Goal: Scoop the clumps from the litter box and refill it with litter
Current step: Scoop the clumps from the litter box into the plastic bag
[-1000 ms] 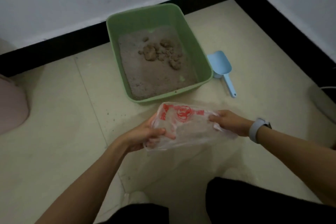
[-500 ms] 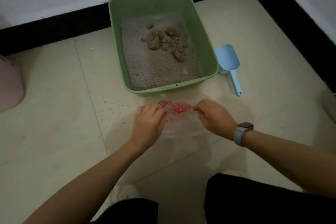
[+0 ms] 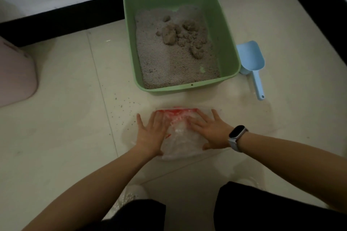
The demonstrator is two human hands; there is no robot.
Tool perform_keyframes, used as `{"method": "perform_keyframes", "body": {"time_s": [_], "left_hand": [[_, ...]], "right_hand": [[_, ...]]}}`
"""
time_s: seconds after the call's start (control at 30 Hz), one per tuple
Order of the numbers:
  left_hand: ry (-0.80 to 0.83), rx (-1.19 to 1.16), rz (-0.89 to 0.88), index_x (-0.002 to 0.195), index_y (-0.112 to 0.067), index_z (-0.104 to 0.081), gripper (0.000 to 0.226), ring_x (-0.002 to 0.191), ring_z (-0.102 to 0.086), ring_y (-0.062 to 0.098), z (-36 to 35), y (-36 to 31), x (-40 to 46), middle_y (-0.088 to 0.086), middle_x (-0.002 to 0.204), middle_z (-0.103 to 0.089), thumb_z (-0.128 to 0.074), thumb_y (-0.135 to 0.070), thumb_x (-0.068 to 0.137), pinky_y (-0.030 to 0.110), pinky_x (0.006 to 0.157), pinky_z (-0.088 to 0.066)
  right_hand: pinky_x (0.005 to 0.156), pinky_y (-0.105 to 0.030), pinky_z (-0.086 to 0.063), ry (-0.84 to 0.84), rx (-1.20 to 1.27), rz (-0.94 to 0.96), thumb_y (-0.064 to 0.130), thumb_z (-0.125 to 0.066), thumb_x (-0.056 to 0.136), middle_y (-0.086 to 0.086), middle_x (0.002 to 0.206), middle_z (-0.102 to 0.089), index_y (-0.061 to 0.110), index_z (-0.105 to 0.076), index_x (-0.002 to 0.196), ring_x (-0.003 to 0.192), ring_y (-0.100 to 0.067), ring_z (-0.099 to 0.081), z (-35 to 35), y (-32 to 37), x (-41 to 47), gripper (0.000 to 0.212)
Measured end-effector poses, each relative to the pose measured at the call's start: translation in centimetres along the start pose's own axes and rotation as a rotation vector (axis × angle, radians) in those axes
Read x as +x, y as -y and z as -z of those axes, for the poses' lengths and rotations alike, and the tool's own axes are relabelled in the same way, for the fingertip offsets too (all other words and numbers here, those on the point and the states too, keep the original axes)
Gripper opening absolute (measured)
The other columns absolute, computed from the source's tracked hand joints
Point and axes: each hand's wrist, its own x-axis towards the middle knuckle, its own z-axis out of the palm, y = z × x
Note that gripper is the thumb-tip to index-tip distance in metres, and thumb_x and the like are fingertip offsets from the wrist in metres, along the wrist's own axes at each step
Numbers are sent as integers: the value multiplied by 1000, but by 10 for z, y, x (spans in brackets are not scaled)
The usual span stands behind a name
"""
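Here, both hands lay flat with fingers spread wide, gripping nothing: the left hand (image 3: 150, 133) and right hand (image 3: 210, 131) pressed a clear plastic bag (image 3: 180, 137) with red print against the floor (image 3: 65, 118), probably to smooth it open for the waste. Just beyond the fingertips stood the green litter box (image 3: 231, 58), its brown clumps (image 3: 180, 33) untouched on grey litter (image 3: 169, 62). The blue scoop (image 3: 251, 62) lay beyond the right hand, touching or just beside the box's right wall, handle pointing back toward the person. Spilled grains (image 3: 124, 105) dotted the floor beyond the left hand. Bare floor remained either side of the hands; a pink container (image 3: 15, 73) sat well to the left.
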Motion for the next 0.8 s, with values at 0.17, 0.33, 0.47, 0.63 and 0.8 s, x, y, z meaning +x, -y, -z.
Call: {"method": "perform_keyframes", "body": {"time_s": [0.17,0.33,0.47,0.63,0.8], "left_hand": [[102,17,136,143,-22,20,120,140,19,33,-24,30,-31,15,152,23,-68,-57,70,71,100,6],[125,-20,262,141,-28,25,120,138,24,33,-46,68,-52,19,150,27,-65,-62,69,72,99,5],[126,-43,342,142,-30,22,113,139,22,35,-46,93,-52,17,152,22,-61,-63,72,71,100,7],[-348,-258,220,116,-15,-61,40,125,-47,28,-43,109,-66,6,124,-59,-49,-34,83,68,105,-11],[-801,-504,186,101,-12,-65,37,99,-60,26,-5,94,-60,8,103,-65,-40,-27,78,50,98,-37]], "right_hand": [[104,-70,4,-14,-137,111,52,-63,77,-6,156,13,32,-1,146,140,-37,17,14,36,28,95],[100,-72,6,-62,-264,168,56,-62,75,-9,155,15,35,3,146,141,-33,17,34,59,62,98],[106,-66,3,-139,-312,201,55,-58,79,-13,155,11,33,6,146,142,-33,12,54,68,82,95],[116,-50,-8,-230,-157,281,39,-46,91,-9,156,-7,23,-11,147,144,-27,-1,68,71,67,67],[73,-31,-53,-652,-7,407,29,-42,85,-7,108,-64,14,-60,111,97,-23,-60,80,60,27,35]]}}
